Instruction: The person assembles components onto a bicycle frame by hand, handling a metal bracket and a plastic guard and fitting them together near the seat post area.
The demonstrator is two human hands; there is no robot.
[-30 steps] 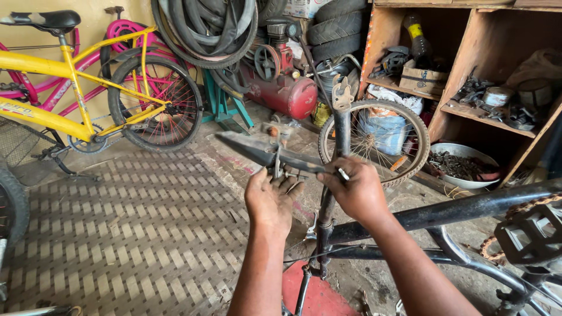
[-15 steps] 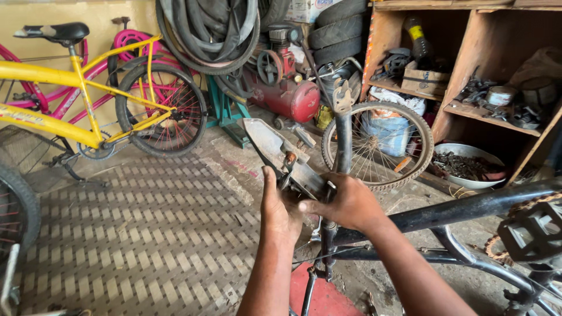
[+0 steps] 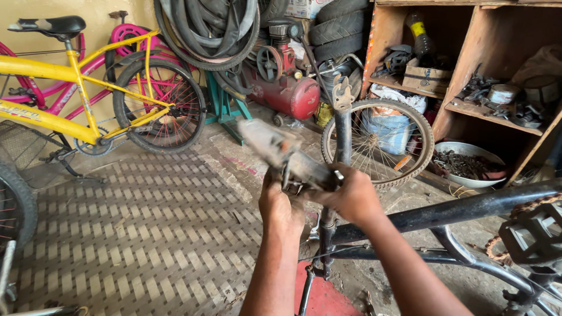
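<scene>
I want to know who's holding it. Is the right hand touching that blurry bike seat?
Touching. The head view shows the right hand wrapped around the rear end of the bike seat, with the left hand gripping underneath.

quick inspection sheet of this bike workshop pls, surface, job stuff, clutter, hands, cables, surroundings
surface: ridged mat over a dusty concrete floor.
job's things: a blurred bicycle saddle held up in front of a black bike frame that lies upside down, fork pointing up.
clutter: loose spoked wheel, bowl of small metal parts, parts piled on wooden shelves.
grippers: left hand grips under the saddle; right hand holds its rear end.
cables: thin cable runs along the frame; rubber tubes and tyres hang on the wall.
surroundings: yellow bicycle, pink bicycle behind it, red air compressor.
</scene>
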